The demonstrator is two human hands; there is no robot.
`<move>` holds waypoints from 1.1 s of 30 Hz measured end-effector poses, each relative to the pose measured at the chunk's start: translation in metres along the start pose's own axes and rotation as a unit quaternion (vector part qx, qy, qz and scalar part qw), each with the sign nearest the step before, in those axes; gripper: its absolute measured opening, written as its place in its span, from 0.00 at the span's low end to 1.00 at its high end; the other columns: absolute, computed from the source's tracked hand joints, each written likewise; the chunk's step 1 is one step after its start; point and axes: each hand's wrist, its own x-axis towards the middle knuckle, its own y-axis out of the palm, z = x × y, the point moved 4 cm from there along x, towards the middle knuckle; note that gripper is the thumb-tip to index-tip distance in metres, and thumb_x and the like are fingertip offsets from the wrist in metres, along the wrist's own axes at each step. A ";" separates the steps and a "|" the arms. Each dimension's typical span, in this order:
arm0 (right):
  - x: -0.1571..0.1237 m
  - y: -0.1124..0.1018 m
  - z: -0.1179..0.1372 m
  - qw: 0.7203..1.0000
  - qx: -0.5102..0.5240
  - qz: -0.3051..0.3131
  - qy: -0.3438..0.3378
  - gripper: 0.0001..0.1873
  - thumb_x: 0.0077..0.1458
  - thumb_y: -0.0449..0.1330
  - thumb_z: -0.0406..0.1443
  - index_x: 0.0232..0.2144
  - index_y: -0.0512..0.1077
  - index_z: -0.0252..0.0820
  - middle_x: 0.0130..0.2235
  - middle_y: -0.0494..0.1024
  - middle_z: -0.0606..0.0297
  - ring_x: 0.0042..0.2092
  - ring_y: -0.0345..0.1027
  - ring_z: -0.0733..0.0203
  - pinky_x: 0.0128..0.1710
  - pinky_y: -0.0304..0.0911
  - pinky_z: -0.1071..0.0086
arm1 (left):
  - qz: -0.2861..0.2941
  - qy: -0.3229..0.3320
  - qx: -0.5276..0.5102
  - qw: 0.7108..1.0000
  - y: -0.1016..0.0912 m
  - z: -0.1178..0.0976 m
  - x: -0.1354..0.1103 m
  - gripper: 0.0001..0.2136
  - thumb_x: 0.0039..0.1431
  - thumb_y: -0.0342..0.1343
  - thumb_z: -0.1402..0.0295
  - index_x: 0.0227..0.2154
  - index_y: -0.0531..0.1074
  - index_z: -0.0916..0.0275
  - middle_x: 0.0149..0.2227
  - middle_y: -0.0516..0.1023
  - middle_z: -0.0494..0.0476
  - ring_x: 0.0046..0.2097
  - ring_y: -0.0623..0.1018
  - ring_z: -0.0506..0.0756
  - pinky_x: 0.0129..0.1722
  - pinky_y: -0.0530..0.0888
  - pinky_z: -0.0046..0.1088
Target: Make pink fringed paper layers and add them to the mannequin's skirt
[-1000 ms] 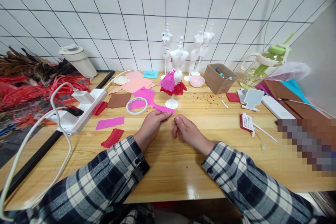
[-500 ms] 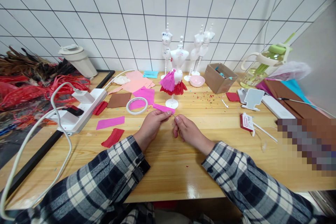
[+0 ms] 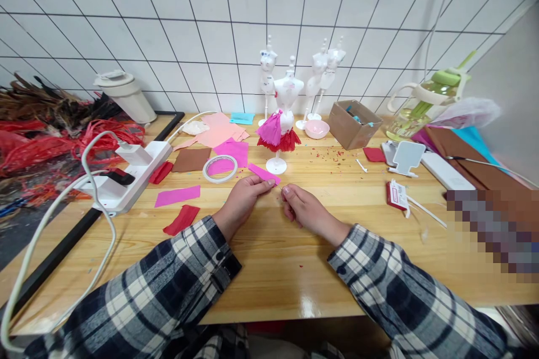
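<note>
A folded strip of magenta crepe paper (image 3: 261, 171) is pinched between the thumb and fingers of my left hand (image 3: 241, 205), its narrow end pointing toward my right hand (image 3: 306, 208). The fingers of that hand are closed in a pinch a short gap away; anything between its fingertips is too small to make out. Just beyond both hands stands a small white mannequin (image 3: 288, 88) on a round base. It wears a red fringed paper skirt (image 3: 289, 141) with a magenta pleated piece (image 3: 270, 128) over its left side.
Left lie a magenta strip (image 3: 177, 196), a red piece (image 3: 182, 220), a tape roll (image 3: 205, 171), brown paper (image 3: 191, 160) and a power strip (image 3: 138, 171). Behind are more mannequins (image 3: 268, 70), a pink bowl (image 3: 317, 130) and a cardboard box (image 3: 351, 129). A phone stand (image 3: 407, 156) stands right.
My right hand has moved slightly right, widening the gap to the magenta strip. My left hand stays nearly in place, the strip turned a little.
</note>
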 end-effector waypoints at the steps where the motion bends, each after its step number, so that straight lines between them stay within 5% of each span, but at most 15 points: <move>1: 0.000 0.000 0.000 1.000 0.002 0.004 0.001 0.23 0.66 0.41 0.53 0.32 0.61 0.43 0.19 0.65 0.73 0.23 0.59 0.67 0.25 0.55 0.73 | 0.000 -0.001 -0.002 1.000 0.000 0.000 0.000 0.09 0.43 0.70 0.65 0.26 0.80 0.64 0.29 0.81 0.54 0.33 0.76 0.52 0.40 0.70 0.28; 21: 0.001 -0.002 0.002 0.998 0.051 0.040 0.017 0.22 0.64 0.46 0.53 0.26 0.58 0.44 0.19 0.59 0.74 0.20 0.51 0.69 0.21 0.52 0.73 | 0.003 -0.039 -0.038 0.998 -0.001 -0.004 0.003 0.13 0.34 0.74 0.67 0.24 0.80 0.66 0.28 0.80 0.56 0.33 0.76 0.52 0.41 0.71 0.29; 33: 0.002 0.005 -0.007 1.000 -0.001 -0.019 -0.011 0.22 0.66 0.41 0.53 0.34 0.61 0.44 0.21 0.71 0.72 0.23 0.62 0.66 0.25 0.56 0.72 | -0.004 -0.001 -0.016 1.000 0.004 -0.006 0.002 0.11 0.39 0.72 0.66 0.23 0.79 0.67 0.28 0.80 0.57 0.33 0.76 0.51 0.39 0.71 0.27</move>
